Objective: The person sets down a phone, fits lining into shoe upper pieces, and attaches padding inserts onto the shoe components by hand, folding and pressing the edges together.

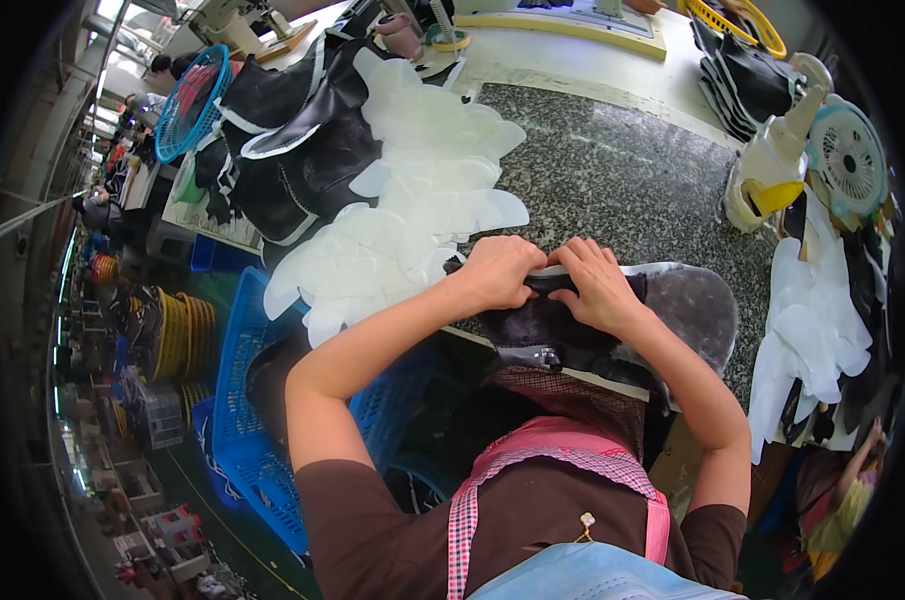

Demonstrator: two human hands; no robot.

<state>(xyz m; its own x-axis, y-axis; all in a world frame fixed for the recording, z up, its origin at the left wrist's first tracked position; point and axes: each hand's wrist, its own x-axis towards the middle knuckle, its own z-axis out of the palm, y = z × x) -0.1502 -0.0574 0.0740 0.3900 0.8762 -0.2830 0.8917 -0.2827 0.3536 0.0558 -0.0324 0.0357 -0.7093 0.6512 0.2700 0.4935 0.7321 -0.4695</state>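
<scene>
Fingertips of the left hand (498,270) and right hand (598,285) pinch together on the white edge strip (633,269) of a dark shoe upper (563,325) at the granite table's (623,170) near edge. Uneven pressure could wrinkle the strip; an elbow could sweep the white cut pieces (403,220) off.

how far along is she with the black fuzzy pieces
Done: cannot tell; no finished pile is clearly separate. In hand: both the left hand and right hand press a white strip against the dark fuzzy piece at the speckled table's edge. Left: a long fan of white cut pieces and stacked black pieces wait behind.
</scene>
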